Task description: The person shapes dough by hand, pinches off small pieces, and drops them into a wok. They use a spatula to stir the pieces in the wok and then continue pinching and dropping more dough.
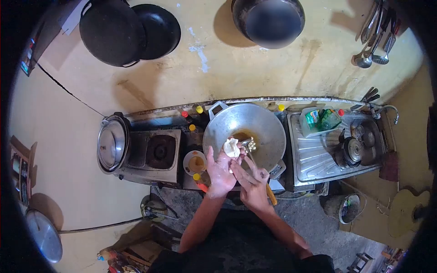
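Observation:
My left hand (220,175) is turned palm up over the near side of a large metal wok (223,123), with a lump of soft white dough (231,147) on its fingers. My right hand (254,186) reaches across, its fingertips pressed together against the left palm; I cannot tell what they pinch. Under the right hand runs a ladle (271,194) with a wooden handle, its metal head inside the wok. Small whitish dough pieces (252,145) cluster by that head, near brownish oil (246,135) at the bottom.
Left of the wok stand a bowl of tan liquid (188,157), several capped bottles (192,128) and a stove (159,152). A steel sink (314,159) with a plastic tub (306,127) and a pot (353,150) is at right. A bucket (343,209) stands on the floor.

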The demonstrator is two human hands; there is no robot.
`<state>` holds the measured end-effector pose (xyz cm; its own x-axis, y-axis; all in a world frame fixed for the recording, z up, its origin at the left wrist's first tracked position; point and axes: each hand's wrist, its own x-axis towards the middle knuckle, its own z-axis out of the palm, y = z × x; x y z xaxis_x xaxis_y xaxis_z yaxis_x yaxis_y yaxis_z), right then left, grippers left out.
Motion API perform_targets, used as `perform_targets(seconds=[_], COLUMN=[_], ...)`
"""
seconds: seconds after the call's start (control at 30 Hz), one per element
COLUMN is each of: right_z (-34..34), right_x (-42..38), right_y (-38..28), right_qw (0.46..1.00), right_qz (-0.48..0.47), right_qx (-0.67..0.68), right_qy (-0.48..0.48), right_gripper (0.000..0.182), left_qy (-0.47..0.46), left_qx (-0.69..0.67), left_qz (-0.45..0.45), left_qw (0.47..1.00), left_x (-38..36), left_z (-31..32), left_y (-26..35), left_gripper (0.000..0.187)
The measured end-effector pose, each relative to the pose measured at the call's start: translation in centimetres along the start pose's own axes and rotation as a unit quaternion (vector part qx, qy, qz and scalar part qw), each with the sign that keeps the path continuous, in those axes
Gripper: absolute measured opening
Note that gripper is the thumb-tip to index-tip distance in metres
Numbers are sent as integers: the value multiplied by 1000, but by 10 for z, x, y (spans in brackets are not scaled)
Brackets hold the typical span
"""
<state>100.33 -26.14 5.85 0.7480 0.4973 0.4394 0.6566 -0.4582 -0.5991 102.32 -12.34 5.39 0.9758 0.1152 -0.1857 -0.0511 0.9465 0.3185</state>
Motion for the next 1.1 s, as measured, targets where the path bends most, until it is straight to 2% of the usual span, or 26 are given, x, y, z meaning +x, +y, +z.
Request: perform_targets(seconds=[0.07,0.2,0.27,0.37,0.47,0.6,0.63,0.73,0.8,0.93,0.97,1.1], right_z=[0,-3,-1,3,-3,-2,1,4,1,-5,3,-10], right_x=[1,-7,-4,-1,-3,0,3,-4,-10,11,10,-1], right_y=[-9,-6,0,-3,-5,9,7,8,17,9,10,9], right_qw=[999,998,999,999,997,997,996,994,992,997,997,989], right_qz=[-12,-22,-3,-32,-40,-24,-34,-66,-90,-24,-44,-102], right_qx=[18,23,-19,29,35,16,24,43,45,4,36,37], right_qy=[-28,-47,-33,-28,-52,-67,-74,-74,-70,-72,-61,-101], right_gripper=[62,64,63,64,65,64,63,60,58,62,68,71], left_qy=[25,-56,-2,70,-21,-21,47,-69,-53,-53,-56,-96], left_qx=[8,-34,5,34,-4,-1,7,-4,-12,-26,-32,-49], left_qz=[-6,4,0,-6,-6,-17,-24,-19,-16,-29,-35,-19], left_qw=[1000,998,1000,997,1000,1000,999,997,998,998,997,994], left_x=[0,3,0,-3,2,0,-3,3,0,-2,-2,3], left_z=[3,-13,-9,8,-12,-18,-6,-20,-20,-21,-23,-28], left_y=[-2,6,5,0,4,4,2,6,8,2,2,8], left_gripper=[75,80,84,87,86,87,88,88,90,91,91,91])
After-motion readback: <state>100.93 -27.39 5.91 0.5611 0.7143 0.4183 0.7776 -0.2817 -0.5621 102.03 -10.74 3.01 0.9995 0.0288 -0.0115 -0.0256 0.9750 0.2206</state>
